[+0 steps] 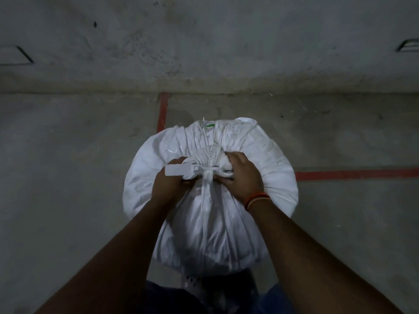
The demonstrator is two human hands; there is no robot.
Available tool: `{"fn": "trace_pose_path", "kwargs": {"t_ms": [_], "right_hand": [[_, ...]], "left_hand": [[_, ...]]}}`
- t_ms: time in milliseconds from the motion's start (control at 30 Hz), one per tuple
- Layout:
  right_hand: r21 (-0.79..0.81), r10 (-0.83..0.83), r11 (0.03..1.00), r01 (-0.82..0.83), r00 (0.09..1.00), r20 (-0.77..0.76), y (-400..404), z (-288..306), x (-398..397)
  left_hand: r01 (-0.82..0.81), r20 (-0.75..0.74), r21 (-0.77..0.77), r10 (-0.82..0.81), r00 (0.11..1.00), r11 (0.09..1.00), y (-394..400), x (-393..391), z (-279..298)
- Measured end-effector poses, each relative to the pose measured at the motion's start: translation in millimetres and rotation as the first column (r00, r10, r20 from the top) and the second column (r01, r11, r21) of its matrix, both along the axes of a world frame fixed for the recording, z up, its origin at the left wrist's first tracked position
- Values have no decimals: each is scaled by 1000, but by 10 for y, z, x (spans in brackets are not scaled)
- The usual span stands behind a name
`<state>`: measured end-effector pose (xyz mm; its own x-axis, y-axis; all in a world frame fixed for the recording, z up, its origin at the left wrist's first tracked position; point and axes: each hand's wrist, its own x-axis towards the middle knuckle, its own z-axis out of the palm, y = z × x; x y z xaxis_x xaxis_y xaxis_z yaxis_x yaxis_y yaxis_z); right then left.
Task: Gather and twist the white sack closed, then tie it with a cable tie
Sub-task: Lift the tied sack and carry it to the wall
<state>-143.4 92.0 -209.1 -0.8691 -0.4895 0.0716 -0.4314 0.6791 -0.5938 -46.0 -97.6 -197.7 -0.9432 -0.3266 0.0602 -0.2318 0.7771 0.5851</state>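
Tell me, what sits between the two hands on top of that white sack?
In the head view, the sack's gathered neck lies between the left hand and right hand, with a white cable tie looped round it.

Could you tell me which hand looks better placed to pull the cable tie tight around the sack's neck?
Probably the left hand: it sits by the cable tie and its flat tag end. The right hand grips the gathered neck of the sack, keeping it bunched.
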Motion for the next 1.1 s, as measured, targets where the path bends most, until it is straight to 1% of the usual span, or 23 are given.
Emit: {"fn": "trace_pose_path", "kwargs": {"t_ms": [100,167,233,300,400,467,533,567,600,633,700,733,933,1033,1100], "right_hand": [[16,-29,999,29,999,-33,-29,38,-134],[-11,-15,1000,14,999,-36,-22,90,-227],[-90,-1,996,1,1000,-3,-18,220,-349],[-154,-3,988,7,1000,26,-40,435,-523],[-179,20,984,-9,998,56,-93,877,-800],[-200,27,980,-11,996,81,-141,1241,-911],[-237,35,971,-15,996,79,-181,1683,-1009],[-248,44,968,-27,997,64,-198,1945,-1060],[-252,51,967,-39,998,41,-212,2231,-1118],[-254,57,966,-50,998,20,-228,2542,-1171],[-262,61,963,-60,998,-5,-242,3179,-1270],[-271,66,960,-67,998,-12,-244,3510,-1309],[-265,60,960,-86,993,-106,-185,5507,-1447],[-249,35,965,-80,983,-178,-99,6334,-1550],[-264,19,961,-77,976,-216,-21,6765,-1629]], "left_hand": [[-48,39,-52,50,998,997,-58,-154,-56],[-35,68,-67,40,997,997,-96,-272,52],[23,-6,-78,-23,1000,997,-151,-418,201],[75,-66,-89,-80,995,993,-215,-577,425],[84,-52,11,-83,995,996,-274,-761,878],[91,-71,28,-89,993,995,-341,-866,1230],[67,-109,81,-58,992,995,-386,-979,1701],[52,-118,144,-35,992,988,-400,-1022,2004],[50,-116,171,-31,993,984,-426,-1070,2314],[66,-113,133,-52,992,989,-443,-1120,2632],[123,-98,-35,-126,987,992,-486,-1211,3241],[132,-111,-78,-140,984,988,-502,-1244,3576],[180,-212,-181,-217,953,967,-499,-1440,5521],[177,-315,-183,-228,921,967,-440,-1611,6291],[154,-365,-227,-230,902,962,-364,-1725,6707]]}}
